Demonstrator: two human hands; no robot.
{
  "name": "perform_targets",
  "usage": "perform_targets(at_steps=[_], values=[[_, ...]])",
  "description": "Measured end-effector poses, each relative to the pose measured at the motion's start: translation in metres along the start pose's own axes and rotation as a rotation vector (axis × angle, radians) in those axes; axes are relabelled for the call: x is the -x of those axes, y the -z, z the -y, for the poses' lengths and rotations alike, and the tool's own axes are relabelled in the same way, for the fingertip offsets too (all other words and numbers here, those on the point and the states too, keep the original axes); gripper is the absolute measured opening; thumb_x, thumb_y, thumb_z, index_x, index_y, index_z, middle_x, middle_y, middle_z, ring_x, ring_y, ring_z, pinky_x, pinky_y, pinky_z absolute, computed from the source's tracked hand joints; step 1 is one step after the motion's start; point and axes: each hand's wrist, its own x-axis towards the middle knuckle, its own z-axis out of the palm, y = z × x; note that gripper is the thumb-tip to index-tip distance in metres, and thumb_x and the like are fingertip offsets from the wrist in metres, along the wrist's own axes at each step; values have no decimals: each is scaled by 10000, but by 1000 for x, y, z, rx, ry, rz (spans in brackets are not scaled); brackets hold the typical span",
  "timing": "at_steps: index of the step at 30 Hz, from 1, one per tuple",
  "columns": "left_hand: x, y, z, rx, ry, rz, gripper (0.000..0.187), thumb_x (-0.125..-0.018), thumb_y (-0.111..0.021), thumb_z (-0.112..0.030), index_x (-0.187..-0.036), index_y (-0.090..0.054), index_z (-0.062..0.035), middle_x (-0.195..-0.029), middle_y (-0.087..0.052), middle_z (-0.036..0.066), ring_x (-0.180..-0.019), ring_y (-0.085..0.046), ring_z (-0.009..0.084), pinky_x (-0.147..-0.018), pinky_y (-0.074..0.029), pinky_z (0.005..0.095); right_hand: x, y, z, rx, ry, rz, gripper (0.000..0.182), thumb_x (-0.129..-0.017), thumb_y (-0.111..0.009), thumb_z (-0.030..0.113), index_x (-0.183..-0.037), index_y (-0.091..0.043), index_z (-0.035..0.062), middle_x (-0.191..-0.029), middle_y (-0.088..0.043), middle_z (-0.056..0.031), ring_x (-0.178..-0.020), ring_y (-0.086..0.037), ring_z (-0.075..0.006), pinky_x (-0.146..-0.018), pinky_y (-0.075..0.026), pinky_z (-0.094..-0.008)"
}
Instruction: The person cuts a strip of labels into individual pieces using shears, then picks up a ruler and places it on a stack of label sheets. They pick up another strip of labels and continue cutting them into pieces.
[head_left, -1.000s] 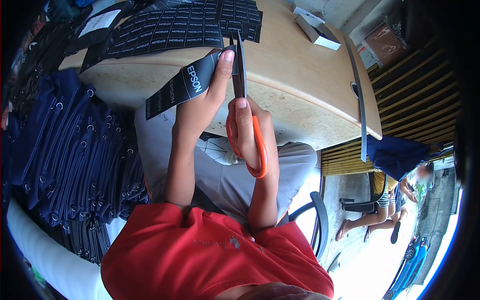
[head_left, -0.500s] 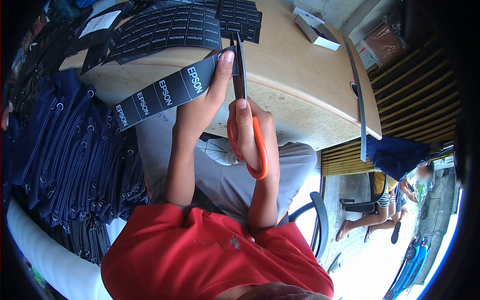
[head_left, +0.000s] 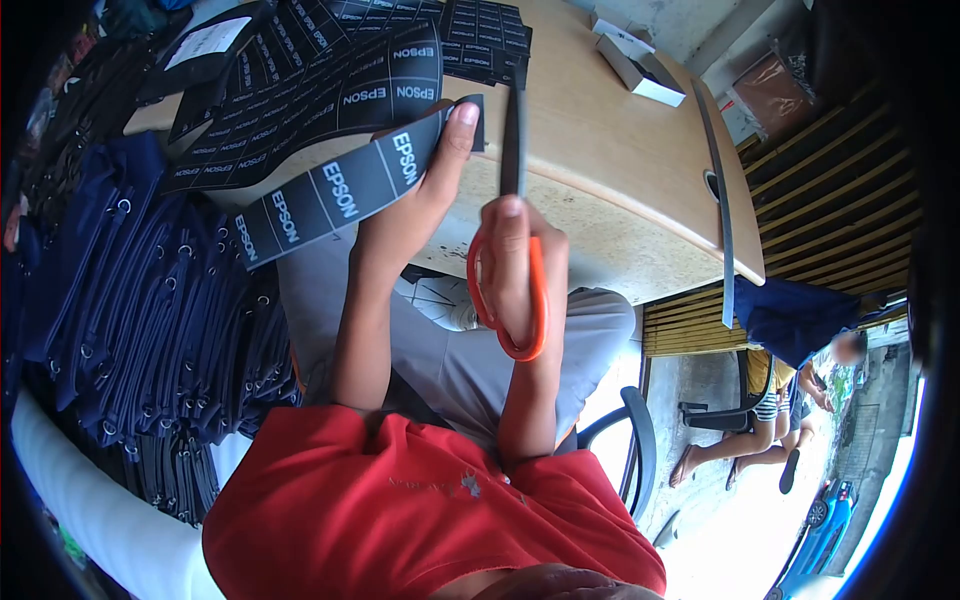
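My left hand (head_left: 420,190) pinches the end of a black strip of EPSON labels (head_left: 330,195), thumb on top. The strip droops down to the left, and a short dark end stands out past my thumb. In my right hand (head_left: 525,255) is a pair of scissors (head_left: 514,140), my fingers in the orange handles. The blades point away from me, look closed together, and are just right of the strip, apart from it. Behind my left hand, label sheets (head_left: 345,110) lie on the table, one curving over its near edge.
The wooden table (head_left: 600,150) bears a small open white box (head_left: 640,75) at its far side. Stacked navy fabric pieces with metal rings (head_left: 150,310) stand at my left. A chair armrest (head_left: 640,450) is at lower right; beyond it a person (head_left: 770,420) sits.
The scissors have moved right, away from the strip, and their blades have come together. The strip has shifted slightly right, and a label sheet behind it now bends over the table edge.
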Motion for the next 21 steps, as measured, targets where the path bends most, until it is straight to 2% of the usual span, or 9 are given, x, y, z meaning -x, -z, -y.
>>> perform_targets(at_steps=[2,3,5,7,11,12,14,17,21], values=[[-2,12,-5,-112,10,67,384,-1007,-508,-305,-756,-541,-17,-559,-479,62,-500,-448,112,-491,-353,295,-2,-7,2,-252,-46,-235,491,-1028,-370,425,-789,-516,22,-531,-446,-16,-393,-423,-105,-386,-347,-272],[-7,22,-13,-177,7,162,348,-1005,-499,-293,-803,-554,-15,-592,-518,129,-502,-530,227,-515,-402,341,-5,-6,5,-367,-83,-320,484,-1027,-355,442,-825,-514,32,-535,-434,1,-383,-413,-88,-351,-326,-244],[-14,33,17,-182,-289,332,382,-993,-525,-308,-764,-546,-3,-588,-512,113,-506,-475,214,-540,-405,330,-11,-2,-5,-464,-50,-392,473,-1022,-349,461,-864,-495,39,-523,-405,6,-364,-397,-70,-303,-280,-214],[-28,68,30,-340,-281,910,253,-969,-534,-205,-849,-563,16,-726,-592,223,-668,-566,400,-627,-444,412,-13,5,-9,-417,-33,-395,483,-1018,-355,472,-864,-489,35,-517,-412,1,-358,-380,-76,-309,-282,-221],[-73,162,99,-584,-221,1285,130,-847,-610,-91,-940,-619,-1,-867,-648,207,-890,-623,377,-748,-460,445,-15,5,-9,-373,-15,-376,487,-1008,-382,487,-864,-496,36,-497,-395,6,-354,-366,-76,-313,-271,-219],[-94,183,91,-815,-21,1461,354,-776,-655,-90,-1126,-637,-40,-998,-677,199,-960,-645,342,-807,-488,441,-16,3,-11,-379,-18,-380,494,-1003,-391,497,-864,-498,35,-493,-396,8,-350,-357,-76,-310,-258,-218],[-117,234,97,-1117,175,1403,361,-820,-658,-190,-1154,-630,-54,-1059,-677,180,-1011,-637,335,-798,-499,437,-15,-7,1,-357,-21,-361,465,-1007,-392,459,-855,-509,36,-483,-399,8,-342,-344,-73,-309,-250,-218],[-118,283,64,-1479,355,1071,363,-922,-548,-373,-1186,-639,-141,-1238,-613,136,-1160,-563,341,-963,-401,619,-17,-23,11,-334,16,-312,438,-1009,-387,418,-844,-519,34,-474,-400,7,-333,-334,-69,-310,-248,-212],[-108,338,72,-1419,246,896,391,-922,-547,-410,-1205,-628,-152,-1272,-588,107,-1247,-489,337,-958,-320,726,-22,-61,17,-344,31,-177,425,-1009,-398,404,-865,-520,22,-493,-403,4,-344,-348,-72,-318,-252,-211]])
